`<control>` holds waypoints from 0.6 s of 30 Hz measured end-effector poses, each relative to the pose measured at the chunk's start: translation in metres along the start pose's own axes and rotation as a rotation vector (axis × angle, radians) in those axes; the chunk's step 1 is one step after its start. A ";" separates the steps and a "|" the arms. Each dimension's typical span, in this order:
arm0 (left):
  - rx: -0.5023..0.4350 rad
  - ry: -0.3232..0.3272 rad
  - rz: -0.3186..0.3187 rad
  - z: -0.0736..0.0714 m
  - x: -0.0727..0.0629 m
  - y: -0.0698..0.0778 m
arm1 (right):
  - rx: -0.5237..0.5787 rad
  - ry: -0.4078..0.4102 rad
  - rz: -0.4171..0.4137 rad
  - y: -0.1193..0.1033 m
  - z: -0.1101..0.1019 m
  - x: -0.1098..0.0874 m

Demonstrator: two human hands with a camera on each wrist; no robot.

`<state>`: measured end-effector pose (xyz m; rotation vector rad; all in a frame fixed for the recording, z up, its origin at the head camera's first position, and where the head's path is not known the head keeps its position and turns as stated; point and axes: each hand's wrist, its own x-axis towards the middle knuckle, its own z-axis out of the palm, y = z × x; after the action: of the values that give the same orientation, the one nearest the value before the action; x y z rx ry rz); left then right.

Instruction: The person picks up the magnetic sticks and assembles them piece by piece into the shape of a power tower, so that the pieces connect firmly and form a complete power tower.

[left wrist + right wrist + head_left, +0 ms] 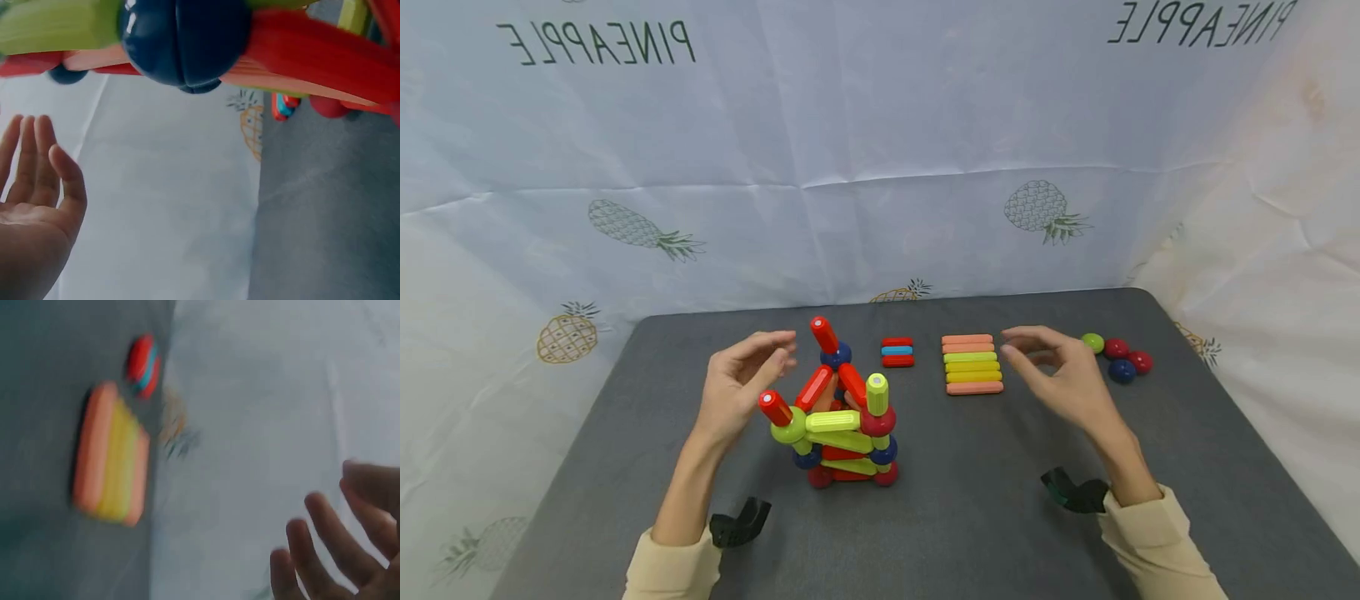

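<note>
A tower of coloured rods and balls (838, 422) stands on the table, with red rods and one green rod pointing up from its top balls. My left hand (739, 385) is beside the tower's left side, holding nothing, its fingers relaxed. In the left wrist view a dark blue ball (187, 40) of the tower shows large, above and right of that hand. My right hand (1063, 375) hovers just right of a row of orange, green and yellow rods (972, 367), holding nothing. In the right wrist view its fingers (331, 537) are spread and loosely bent.
Two red rods and a blue rod (897, 351) lie together behind the tower. Loose balls, green, red and dark blue (1122, 372), sit beyond my right hand. A white pineapple-print cloth (850, 242) hangs behind the grey table (970, 500). Black straps (741, 522) are on both wrists.
</note>
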<state>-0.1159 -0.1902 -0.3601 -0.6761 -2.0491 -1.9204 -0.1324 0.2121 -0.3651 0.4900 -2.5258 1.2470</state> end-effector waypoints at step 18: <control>0.141 -0.230 -0.102 0.016 0.037 -0.002 | -0.459 -0.010 0.302 0.124 -0.052 -0.025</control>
<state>-0.1464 -0.1681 -0.3460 -0.8050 -2.3753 -1.8004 -0.1566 0.3291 -0.4317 0.0087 -2.8463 0.7001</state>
